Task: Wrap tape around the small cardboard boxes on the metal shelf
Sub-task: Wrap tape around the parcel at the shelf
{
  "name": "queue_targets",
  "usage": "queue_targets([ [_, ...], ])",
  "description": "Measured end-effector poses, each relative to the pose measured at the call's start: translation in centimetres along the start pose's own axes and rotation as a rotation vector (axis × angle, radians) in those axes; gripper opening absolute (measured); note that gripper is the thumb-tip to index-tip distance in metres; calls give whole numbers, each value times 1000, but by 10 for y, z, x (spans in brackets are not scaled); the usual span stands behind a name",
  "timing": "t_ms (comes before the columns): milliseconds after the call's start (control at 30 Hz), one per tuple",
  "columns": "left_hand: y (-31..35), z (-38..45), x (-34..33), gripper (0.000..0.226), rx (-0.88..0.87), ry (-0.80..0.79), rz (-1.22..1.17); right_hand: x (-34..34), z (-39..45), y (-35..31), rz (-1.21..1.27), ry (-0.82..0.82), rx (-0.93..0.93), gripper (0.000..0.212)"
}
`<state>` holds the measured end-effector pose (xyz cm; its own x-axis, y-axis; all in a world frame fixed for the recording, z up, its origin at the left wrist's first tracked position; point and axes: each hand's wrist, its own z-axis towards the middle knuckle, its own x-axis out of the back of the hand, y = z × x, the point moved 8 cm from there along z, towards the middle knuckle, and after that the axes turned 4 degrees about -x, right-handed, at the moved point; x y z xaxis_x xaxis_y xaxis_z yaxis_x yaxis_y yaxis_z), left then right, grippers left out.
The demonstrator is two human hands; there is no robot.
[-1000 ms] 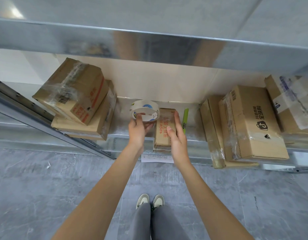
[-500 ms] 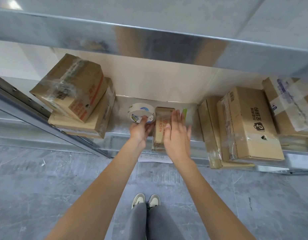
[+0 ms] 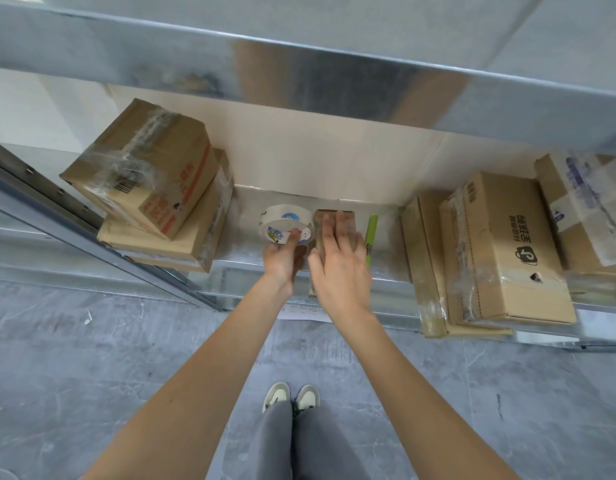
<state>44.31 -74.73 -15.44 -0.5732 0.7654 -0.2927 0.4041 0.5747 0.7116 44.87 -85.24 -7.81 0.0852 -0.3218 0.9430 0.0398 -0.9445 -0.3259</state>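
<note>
Now that the right hand has flattened onto the small box, smoothing looks underway. At nine o'clock, the left hand grips the tape roll.

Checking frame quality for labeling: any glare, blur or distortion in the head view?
Head view: wide-angle bending curves the upper shelf beam; soft glare on it at upper left; reflections off clear tape on the left boxes; hands and tape roll sharp, no motion blur.

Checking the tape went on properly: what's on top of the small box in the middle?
The right hand lies flat on the small box, fingers straight. Any tape beneath it is hidden.
</note>
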Motion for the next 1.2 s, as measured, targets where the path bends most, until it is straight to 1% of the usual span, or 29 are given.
queue_targets([
  [100, -1, -4, -1, 38, -25, -12, 42, 3, 1, 5, 57, 19, 0, 57],
  [133, 0, -7, -3, 40, -32, -29, 60, 3, 1, 8, 128, 25, -4, 56],
  [200, 10, -11, -8, 42, -79, -64, 101, 5, 2, 14, 416, 38, -29, 56],
  [233, 19, -12, -8, 42, -136, -61, 147, 6, 3, 15, 587, 45, -38, 56],
  [300, 37, -15, -5, 41, -280, 4, 294, 2, 4, 15, 865, 37, -59, 57],
  [333, 46, -18, -3, 37, -357, 47, 387, -4, 5, 15, 965, 18, -88, 57],
  [400, 58, -20, -4, 29, -499, 97, 617, -19, 7, 19, 1064, -8, -180, 53],
  [467, 53, -16, -11, 40, -543, 70, 905, -36, 8, 26, 1111, -9, -269, 46],
  [533, 41, -15, -22, 53, -549, 28, 1137, -48, 6, 35, 1117, 8, -344, 47],
  [567, 38, -16, -29, 54, -578, 21, 1210, -53, 4, 40, 1111, 11, -370, 47],
  [633, 35, -21, -45, 51, -655, 23, 1306, -51, 1, 43, 886, 43, -298, 45],
  [700, 34, -27, -56, 49, -709, 48, 1327, -48, 3, 45, 699, 87, -234, 42],
  [767, 34, -30, -59, 47, -740, 60, 1295, -49, 5, 48, 745, 101, -249, 35],
  [800, 34, -30, -58, 46, -749, 57, 1278, -49, 4, 49, 771, 119, -262, 37],
  [867, 36, -30, -55, 43, -765, 32, 1232, -50, 0, 40, 807, 131, -285, 47],
  [900, 38, -31, -53, 40, -778, 12, 1209, -53, -2, 39, 881, 124, -301, 49],
  [933, 39, -32, -51, 37, -789, -8, 1191, -57, -4, 36, 1012, 91, -330, 43],
  [967, 41, -32, -50, 34, -795, -23, 1174, -59, -5, 35, 1065, 98, -339, 39],
  [1033, 49, -30, -42, 27, -788, -23, 1112, -59, -3, 34, 1107, 116, -333, 43],
  [1067, 54, -28, -38, 26, -779, -16, 1076, -58, -2, 33, 1063, 122, -322, 46],
  [1100, 60, -27, -33, 26, -775, -15, 1048, -57, 0, 34, 969, 129, -293, 48],
  [1200, 76, -28, -27, 27, -827, -53, 1042, -49, 3, 32, 443, 156, -177, 49],
])
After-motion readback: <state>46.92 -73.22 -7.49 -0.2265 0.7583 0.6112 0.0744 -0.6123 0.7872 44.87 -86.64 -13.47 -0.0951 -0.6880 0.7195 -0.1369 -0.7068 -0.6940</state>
